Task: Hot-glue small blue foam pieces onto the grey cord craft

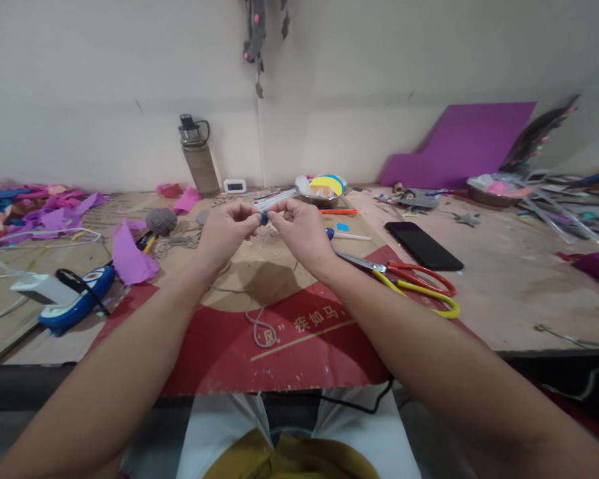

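My left hand (227, 229) and my right hand (303, 231) meet above the middle of the work surface, fingertips pinched together. Between them is a small dark blue piece (264, 218), mostly covered by the fingers, so its kind is unclear. Below the hands, a grey yarn strand (260, 326) curls in a loop over the red-and-brown cardboard (219, 352); whether it runs up to the blue piece I cannot tell. Beside my right wrist lie scissors (424, 283) with red and yellow handles. A grey yarn ball (161, 221) sits left of my left hand.
A water bottle (199, 159) and small white clock (235, 185) stand along the wall. Behind the hands is a bowl (319, 198) of felt pieces. A black phone (423, 245) lies right; a blue power strip (74, 309) and purple felt scraps (132, 256) lie left.
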A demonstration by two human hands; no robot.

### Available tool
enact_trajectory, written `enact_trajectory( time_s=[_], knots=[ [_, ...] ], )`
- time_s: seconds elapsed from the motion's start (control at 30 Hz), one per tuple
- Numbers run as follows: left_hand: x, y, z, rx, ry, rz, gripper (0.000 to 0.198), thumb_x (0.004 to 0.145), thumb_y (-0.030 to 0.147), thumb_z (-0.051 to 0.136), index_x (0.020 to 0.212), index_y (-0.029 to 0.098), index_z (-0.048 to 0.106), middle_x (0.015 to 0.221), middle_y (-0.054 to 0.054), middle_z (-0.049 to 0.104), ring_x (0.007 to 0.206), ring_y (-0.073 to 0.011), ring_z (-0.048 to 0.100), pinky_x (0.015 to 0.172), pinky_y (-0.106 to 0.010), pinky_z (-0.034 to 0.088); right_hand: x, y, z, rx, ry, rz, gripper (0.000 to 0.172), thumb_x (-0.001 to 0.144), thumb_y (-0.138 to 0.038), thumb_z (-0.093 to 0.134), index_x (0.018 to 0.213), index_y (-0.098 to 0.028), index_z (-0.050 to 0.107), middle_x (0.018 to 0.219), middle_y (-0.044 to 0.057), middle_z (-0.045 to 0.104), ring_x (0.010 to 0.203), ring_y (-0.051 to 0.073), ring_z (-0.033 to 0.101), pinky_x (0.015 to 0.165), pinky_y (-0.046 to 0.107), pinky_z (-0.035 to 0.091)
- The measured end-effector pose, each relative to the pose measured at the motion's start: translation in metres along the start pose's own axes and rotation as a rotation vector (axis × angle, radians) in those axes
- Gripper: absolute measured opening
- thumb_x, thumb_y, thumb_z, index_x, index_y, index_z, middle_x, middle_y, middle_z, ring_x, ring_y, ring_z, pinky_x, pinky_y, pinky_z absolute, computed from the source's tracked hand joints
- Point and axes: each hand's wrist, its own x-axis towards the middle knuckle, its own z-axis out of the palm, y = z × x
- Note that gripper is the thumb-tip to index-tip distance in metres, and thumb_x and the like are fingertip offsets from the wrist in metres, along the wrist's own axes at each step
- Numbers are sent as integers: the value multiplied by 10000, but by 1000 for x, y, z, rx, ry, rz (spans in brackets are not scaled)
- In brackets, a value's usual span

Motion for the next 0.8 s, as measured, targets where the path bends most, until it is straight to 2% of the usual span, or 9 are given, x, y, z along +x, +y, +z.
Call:
enact_trajectory(
  time_s=[0.2, 0.37, 0.5, 0.6, 0.8],
  knots=[
    [0, 5, -1, 20, -95, -27, 115, 708, 267, 678, 714, 153, 674, 547, 3, 589, 477, -75, 482, 484, -209, 396, 2, 1, -1, -88, 12, -32, 140, 808, -262, 545, 747, -165, 625, 574, -40, 494, 543, 87, 392, 551, 244, 264],
    [3, 5, -6, -77, -200, -98, 206, 747, 343, 640, 667, 155, 665, 601, -28, 628, 518, -94, 540, 500, -216, 418, 4, 5, -1, -93, -19, -36, 149, 807, -253, 518, 722, -164, 602, 576, -36, 513, 531, 86, 399, 548, 245, 270],
    [4, 5, -8, -51, -150, -105, 195, 722, 338, 660, 718, 146, 690, 592, -30, 636, 522, -99, 550, 507, -216, 426, 3, 5, -1, -125, -46, -33, 143, 795, -263, 523, 724, -168, 603, 568, -36, 513, 529, 90, 405, 546, 251, 265],
    [3, 5, -8, 52, -145, -63, 193, 702, 316, 677, 771, 140, 713, 582, -23, 633, 512, -95, 534, 500, -215, 419, 1, 3, -1, -148, -64, -35, 143, 800, -267, 523, 745, -169, 612, 596, -26, 540, 554, 98, 426, 557, 254, 273],
    [2, 5, -8, 221, -132, -22, 151, 712, 283, 658, 708, 138, 699, 545, -14, 615, 482, -84, 503, 470, -205, 395, 1, 3, -2, -112, -121, -91, 94, 839, -256, 523, 845, -174, 569, 719, -12, 561, 652, 114, 466, 620, 254, 320]
  ],
)
